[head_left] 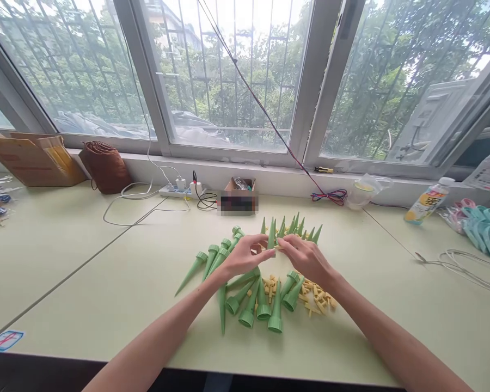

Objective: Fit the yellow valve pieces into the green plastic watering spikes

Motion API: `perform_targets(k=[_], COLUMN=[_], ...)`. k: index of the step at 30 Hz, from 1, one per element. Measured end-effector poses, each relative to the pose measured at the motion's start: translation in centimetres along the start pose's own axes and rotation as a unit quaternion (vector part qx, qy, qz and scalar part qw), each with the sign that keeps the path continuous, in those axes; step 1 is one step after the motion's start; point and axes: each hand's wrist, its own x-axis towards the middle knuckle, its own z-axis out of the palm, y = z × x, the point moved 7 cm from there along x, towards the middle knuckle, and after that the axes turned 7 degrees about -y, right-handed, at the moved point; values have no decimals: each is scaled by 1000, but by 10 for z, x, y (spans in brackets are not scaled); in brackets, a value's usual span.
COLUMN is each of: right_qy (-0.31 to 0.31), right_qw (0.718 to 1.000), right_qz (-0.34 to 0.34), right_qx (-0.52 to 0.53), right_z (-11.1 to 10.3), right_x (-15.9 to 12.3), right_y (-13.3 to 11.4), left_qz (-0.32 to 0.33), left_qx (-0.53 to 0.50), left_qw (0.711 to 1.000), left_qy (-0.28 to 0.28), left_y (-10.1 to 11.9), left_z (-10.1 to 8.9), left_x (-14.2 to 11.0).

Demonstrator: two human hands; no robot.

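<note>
Above the bench point(106, 288), the left hand point(245, 255) has its fingers clamped on 1 green plastic spike point(271, 233) held tip up, and the right hand point(304, 253) meets it near the base, though I cannot tell whether those fingers grip anything. Capped green spikes point(190, 273) lie leftward, yellow T-shaped plastic pieces point(318, 298) nearer the person, and upright green spikes point(318, 234) beyond.

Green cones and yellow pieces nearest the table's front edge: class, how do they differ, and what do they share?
The green cones are long; the yellow pieces are much shorter. The green cones taper towards one end, while the yellow pieces look peg-like, some with a crosspiece. Both lie loosely grouped on the table.
</note>
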Motion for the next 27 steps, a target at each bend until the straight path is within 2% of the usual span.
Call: perform_targets(k=[4,12,19,27], right_qy=[19,16,-4,-21], right_qw=[999,998,995,983], right_qz=[9,10,47,99], right_qx=[25,63,92,151], right_z=[4,10,11,12], right_x=[-10,-13,-15,-15], right_y=[3,1,3,2], left_qz=[8,26,66,112], left_qx=[13,89,180,185], left_qw=[1000,996,981,974], left_qy=[-9,-3,39,67], left_y=[2,-2,3,6], left_z=[4,9,11,10], left_x=[-2,-4,-8,-9])
